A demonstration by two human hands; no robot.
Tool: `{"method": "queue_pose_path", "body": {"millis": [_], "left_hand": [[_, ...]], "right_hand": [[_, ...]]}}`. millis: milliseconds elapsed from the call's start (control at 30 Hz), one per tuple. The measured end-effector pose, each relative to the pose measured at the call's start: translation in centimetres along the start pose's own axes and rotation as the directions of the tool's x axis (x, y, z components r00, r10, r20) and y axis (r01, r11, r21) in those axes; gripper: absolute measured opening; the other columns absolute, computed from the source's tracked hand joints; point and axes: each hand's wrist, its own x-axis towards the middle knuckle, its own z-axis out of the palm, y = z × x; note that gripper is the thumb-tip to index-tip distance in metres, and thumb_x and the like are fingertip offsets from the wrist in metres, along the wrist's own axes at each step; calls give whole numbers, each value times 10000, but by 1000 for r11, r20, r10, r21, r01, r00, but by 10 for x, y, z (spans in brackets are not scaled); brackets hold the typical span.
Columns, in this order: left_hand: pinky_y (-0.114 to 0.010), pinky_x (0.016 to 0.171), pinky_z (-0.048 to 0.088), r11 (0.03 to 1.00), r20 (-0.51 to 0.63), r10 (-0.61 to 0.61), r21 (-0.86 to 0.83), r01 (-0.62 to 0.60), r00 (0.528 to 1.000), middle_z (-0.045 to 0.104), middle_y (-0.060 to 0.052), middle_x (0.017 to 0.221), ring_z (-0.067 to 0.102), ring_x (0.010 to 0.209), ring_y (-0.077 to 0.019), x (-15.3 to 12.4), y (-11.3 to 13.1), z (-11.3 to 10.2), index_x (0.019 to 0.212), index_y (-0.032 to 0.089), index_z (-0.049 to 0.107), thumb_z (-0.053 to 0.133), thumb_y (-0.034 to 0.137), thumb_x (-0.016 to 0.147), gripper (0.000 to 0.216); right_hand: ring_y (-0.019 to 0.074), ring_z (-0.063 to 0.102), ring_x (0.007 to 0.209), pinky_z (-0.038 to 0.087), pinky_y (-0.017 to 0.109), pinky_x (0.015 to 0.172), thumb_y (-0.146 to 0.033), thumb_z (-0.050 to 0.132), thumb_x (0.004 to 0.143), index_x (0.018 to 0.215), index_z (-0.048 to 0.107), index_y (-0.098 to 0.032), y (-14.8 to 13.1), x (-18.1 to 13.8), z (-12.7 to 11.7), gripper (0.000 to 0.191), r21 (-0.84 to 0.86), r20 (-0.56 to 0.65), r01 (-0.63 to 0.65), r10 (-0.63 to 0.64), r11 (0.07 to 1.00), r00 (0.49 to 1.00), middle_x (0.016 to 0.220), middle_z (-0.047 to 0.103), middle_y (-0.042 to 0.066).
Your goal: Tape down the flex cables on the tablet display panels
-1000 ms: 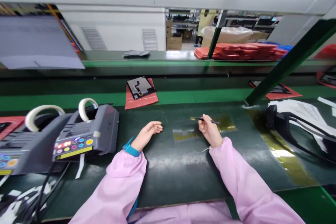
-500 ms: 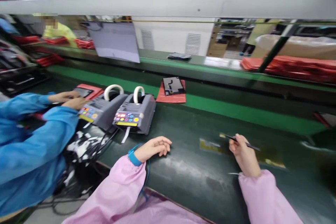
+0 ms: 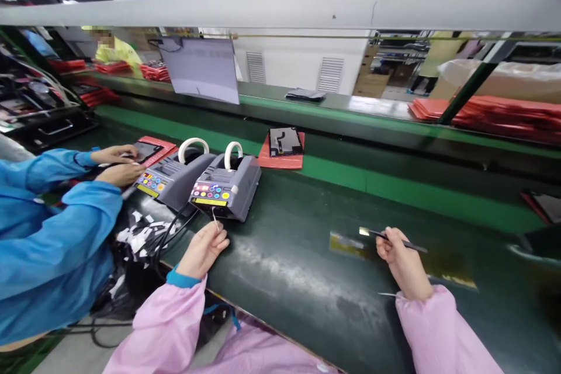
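Observation:
At the front of the nearer tape dispenser (image 3: 228, 187), my left hand (image 3: 202, 250) pinches the end of a narrow white tape strip (image 3: 214, 216) that hangs from its outlet. My right hand (image 3: 401, 260) holds dark tweezers (image 3: 409, 243) between thumb and fingers, pointing left. A small yellowish piece (image 3: 363, 231) sits at their tip, just above the bench. Beneath and around that hand lies a clear sheet with amber strips (image 3: 350, 243), partly hidden by the hand. A thin white strip (image 3: 386, 294) shows beside my right cuff.
A second tape dispenser (image 3: 169, 178) stands left of the first. Close by, a co-worker in blue sleeves (image 3: 87, 204) handles a flat panel. White scraps (image 3: 144, 234) and black cables lie below the dispensers. Behind them, a dark-edged panel (image 3: 286, 141) rests on a red sheet (image 3: 280, 161).
My left hand has moved left to the dispenser and taken hold of the tape end. My right hand stays nearly in place with the tweezers; the view has shifted slightly.

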Motion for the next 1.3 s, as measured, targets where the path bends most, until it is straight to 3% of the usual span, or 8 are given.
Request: {"method": "queue_pose_path", "body": {"millis": [200, 367, 533, 667, 767, 933, 1133, 1300], "left_hand": [[-201, 543, 370, 987, 112, -87, 147, 70, 990, 483, 64, 636, 393, 538, -52, -4, -8, 10, 771, 144, 629, 943, 406, 732, 411], [-224, 576, 460, 923, 300, -336, 295, 248, 893, 614, 14, 691, 580, 598, -101, 15, -37, 25, 803, 117, 672, 880, 327, 824, 296], [-425, 877, 616, 882, 435, -469, 280, 380, 768, 667, -95, 1251, 692, 1039, -223, 66, -78, 77, 1281, 161, 628, 654, 364, 1011, 338], [-463, 931, 599, 862, 474, -502, 213, 459, 723, 646, -109, 1312, 677, 1109, -250, 103, -100, 121, 1319, 169, 615, 662, 381, 1004, 382], [-462, 931, 599, 843, 475, -524, 172, 509, 707, 646, -109, 1313, 676, 1109, -250, 117, -107, 136, 1317, 169, 616, 664, 375, 1003, 378], [-425, 880, 613, 794, 442, -579, 116, 597, 685, 664, -99, 1261, 689, 1047, -227, 121, -104, 129, 1284, 162, 627, 661, 367, 1007, 347], [-307, 750, 598, 769, 409, -596, 40, 639, 691, 627, 7, 779, 640, 704, -125, 114, -96, 135, 871, 156, 650, 733, 306, 949, 189], [-290, 760, 587, 791, 395, -568, 21, 611, 722, 679, -1, 904, 681, 785, -129, 105, -92, 144, 829, 171, 605, 833, 176, 843, 229]], "right_hand": [[96, 532, 491, 419, 192, 402, -568, 929, 668, 734, 646, -223, -1, 1, 0, 452, 16, 2, -9, 9, 1000, 1000, 613, 638, -9], [91, 531, 500, 421, 190, 415, -575, 922, 677, 750, 648, -223, -1, 4, -1, 452, 20, -4, -21, 21, 1000, 1000, 618, 632, -14], [85, 521, 507, 413, 187, 429, -598, 934, 639, 740, 633, -223, -3, 8, 0, 491, 28, -21, -19, 19, 999, 1000, 610, 616, -25], [82, 515, 520, 414, 189, 447, -590, 941, 633, 746, 636, -224, -6, 9, -1, 489, 44, -32, -15, 16, 999, 999, 624, 616, -29], [88, 519, 534, 425, 200, 460, -579, 946, 627, 761, 644, -231, -8, 10, -3, 480, 53, -44, -17, 19, 998, 999, 646, 621, -32], [90, 505, 546, 437, 211, 484, -596, 942, 618, 771, 631, -231, -9, 14, -5, 503, 47, -52, -53, 56, 997, 997, 642, 582, -44], [83, 484, 546, 429, 205, 492, -564, 949, 622, 764, 636, -227, -11, 15, -7, 481, 45, -53, -115, 117, 992, 992, 630, 550, -54], [83, 484, 557, 441, 196, 500, -553, 965, 596, 767, 654, -236, -13, 14, -6, 476, 54, -79, -128, 132, 990, 988, 636, 569, -57]]}}
